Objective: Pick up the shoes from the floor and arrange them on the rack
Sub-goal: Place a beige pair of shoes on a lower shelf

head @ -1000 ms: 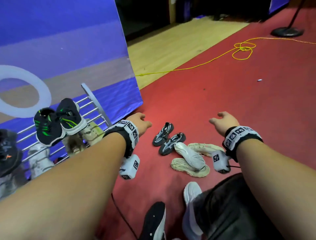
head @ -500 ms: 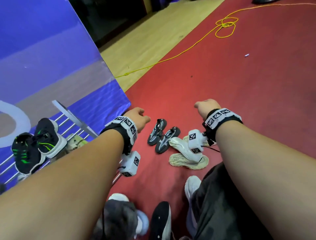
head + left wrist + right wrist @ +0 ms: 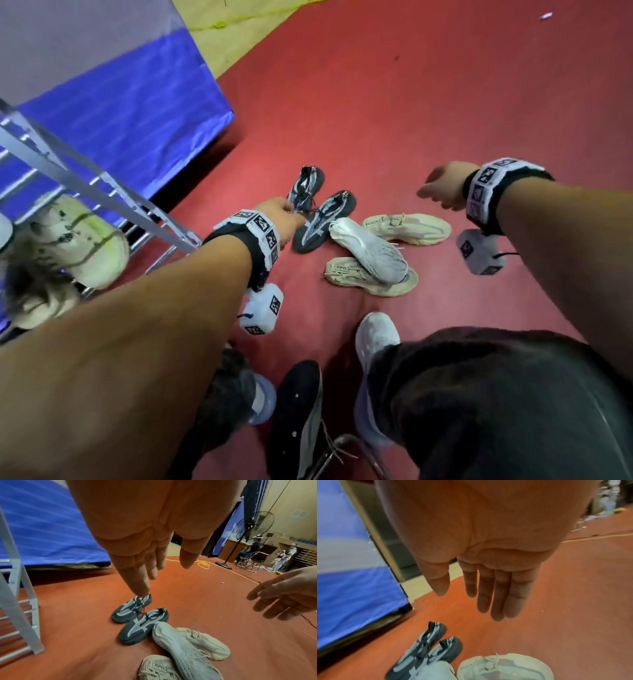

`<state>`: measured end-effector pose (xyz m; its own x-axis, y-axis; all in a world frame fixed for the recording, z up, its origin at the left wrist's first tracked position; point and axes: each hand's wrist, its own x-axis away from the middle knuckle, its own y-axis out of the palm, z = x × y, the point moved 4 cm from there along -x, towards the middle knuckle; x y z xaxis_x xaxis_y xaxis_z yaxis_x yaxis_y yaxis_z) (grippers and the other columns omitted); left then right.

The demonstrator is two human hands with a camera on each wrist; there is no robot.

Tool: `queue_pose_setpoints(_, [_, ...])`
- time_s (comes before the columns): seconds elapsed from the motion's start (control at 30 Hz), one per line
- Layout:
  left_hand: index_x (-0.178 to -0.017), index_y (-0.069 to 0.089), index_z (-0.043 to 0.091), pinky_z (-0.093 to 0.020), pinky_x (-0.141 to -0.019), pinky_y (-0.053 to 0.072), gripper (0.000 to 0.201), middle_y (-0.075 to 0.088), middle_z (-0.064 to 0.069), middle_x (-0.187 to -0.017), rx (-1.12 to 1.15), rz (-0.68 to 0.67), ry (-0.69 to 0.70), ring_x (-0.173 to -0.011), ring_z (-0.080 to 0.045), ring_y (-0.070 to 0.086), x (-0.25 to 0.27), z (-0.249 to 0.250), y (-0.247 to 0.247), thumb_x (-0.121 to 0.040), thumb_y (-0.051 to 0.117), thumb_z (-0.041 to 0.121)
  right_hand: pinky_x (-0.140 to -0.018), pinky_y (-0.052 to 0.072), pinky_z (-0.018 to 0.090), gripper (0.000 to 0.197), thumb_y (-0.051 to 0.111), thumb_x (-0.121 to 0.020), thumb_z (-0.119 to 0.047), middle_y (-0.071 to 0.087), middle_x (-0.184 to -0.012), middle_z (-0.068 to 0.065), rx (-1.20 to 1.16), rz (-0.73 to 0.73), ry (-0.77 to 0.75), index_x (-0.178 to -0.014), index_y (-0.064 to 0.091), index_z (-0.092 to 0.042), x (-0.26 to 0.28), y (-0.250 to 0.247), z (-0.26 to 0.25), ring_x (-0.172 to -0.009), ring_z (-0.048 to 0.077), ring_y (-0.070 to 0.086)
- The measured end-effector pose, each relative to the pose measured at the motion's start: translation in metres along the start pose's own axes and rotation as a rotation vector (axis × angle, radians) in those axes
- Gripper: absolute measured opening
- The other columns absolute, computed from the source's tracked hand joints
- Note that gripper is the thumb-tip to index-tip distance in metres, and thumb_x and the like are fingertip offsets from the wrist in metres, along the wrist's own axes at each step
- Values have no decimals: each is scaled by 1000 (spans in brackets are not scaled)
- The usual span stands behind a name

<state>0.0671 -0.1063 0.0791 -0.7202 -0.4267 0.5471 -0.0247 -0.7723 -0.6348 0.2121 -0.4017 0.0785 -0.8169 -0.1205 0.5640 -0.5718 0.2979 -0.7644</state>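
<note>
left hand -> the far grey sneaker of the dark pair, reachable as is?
Probably yes. The left hand is open, fingers extended, right above the far grey sneaker, and nothing lies on that shoe. Its partner sits beside it, and the white shoe lies off to the side.

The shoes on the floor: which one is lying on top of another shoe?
The white knit shoe. It rests across the nearer beige shoe; the two dark grey shoes and the far beige shoe sit directly on the floor.
</note>
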Motion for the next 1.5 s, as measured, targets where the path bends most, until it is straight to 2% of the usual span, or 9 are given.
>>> queue_pose_setpoints(0.17, [-119, 65, 25, -49, -87, 60, 49, 71, -12, -108, 6, -61, -65, -98, -33, 71, -60, -42, 46, -72, 69, 40, -89, 58, 45, 35, 61, -99, -32, 74, -107, 17, 156, -116, -27, -114, 71, -2, -41, 67, 7, -97, 36, 70])
queue_pose_setpoints(0.33, [-75, 60, 19, -50, -72, 58, 21, 63, -12, -77, 58, -118, -121, -69, -25, 59, -98, -64, 86, -62, 65, 34, -96, 48, 36, 40, 59, -99, -40, 68, -127, 12, 63, -185, 60, -125, 69, -11, -79, 159, 42, -113, 31, 62])
queue_pose_setpoints(0.53, [-95, 63, 24, -54, -75, 62, 33, 64, -7, -75, 35, -182, -175, -64, -23, 61, -130, -82, 140, -64, 65, 35, -106, 48, 43, 49, 69, -96, -21, 62, -135, 16, -217, -285, 214, -141, 56, -7, -92, 194, 64, -123, 32, 61])
queue_pose_setpoints(0.7, [-120, 63, 20, -54, -91, 57, 77, 74, -12, -108, -115, -253, -216, -97, -35, 73, -176, -125, 192, -50, 67, 53, -58, 64, 43, 18, 65, -93, -3, 68, -98, 13, -487, -244, 305, -104, 60, -16, -107, 204, 77, -77, 31, 71])
queue_pose_setpoints(0.9, [-121, 63, 8, -44, -93, 55, 70, 67, -18, -120, -191, -360, -258, -103, -37, 67, -166, -100, 211, -68, 75, 53, -52, 54, 24, 18, 63, -94, -9, 71, -83, 2, -486, -231, 217, -95, 74, -23, -120, 203, 96, -67, 21, 63])
queue_pose_setpoints(1.0, [-127, 61, 5, -31, -89, 47, 58, 64, -14, -120, -267, -384, -248, -98, -28, 58, -168, -104, 218, -88, 67, 47, -68, 54, 29, 6, 71, -82, -28, 72, -84, -2, -616, -76, 350, -87, 73, -26, -125, 206, 120, -76, 21, 65])
queue_pose_setpoints(1.17, [-134, 57, 2, -37, -103, 45, 85, 62, -14, -132, -293, -400, -279, -117, -31, 60, -175, -111, 218, -76, 74, 62, -102, 51, 41, 69, 68, -82, -25, 62, -120, 6, -783, 180, 567, -147, 48, -16, -144, 182, 152, -111, 28, 62])
queue_pose_setpoints(1.43, [-99, 74, 1, -39, -72, 52, 92, 71, -24, -89, -18, -581, -444, -71, -30, 67, -174, -121, 216, -31, 96, 58, -97, 55, 43, 73, 74, -57, -26, 69, -118, 7, -1072, 251, 617, -129, 60, -17, -176, 197, 171, -106, 28, 68])
queue_pose_setpoints(1.5, [-110, 72, -2, -41, -91, 55, 86, 74, -22, -106, 86, -669, -493, -94, -31, 72, -166, -117, 216, -43, 100, 43, -95, 56, 43, 81, 77, -55, -26, 69, -124, 8, -1141, 293, 648, -134, 60, -17, -176, 198, 179, -110, 29, 69])
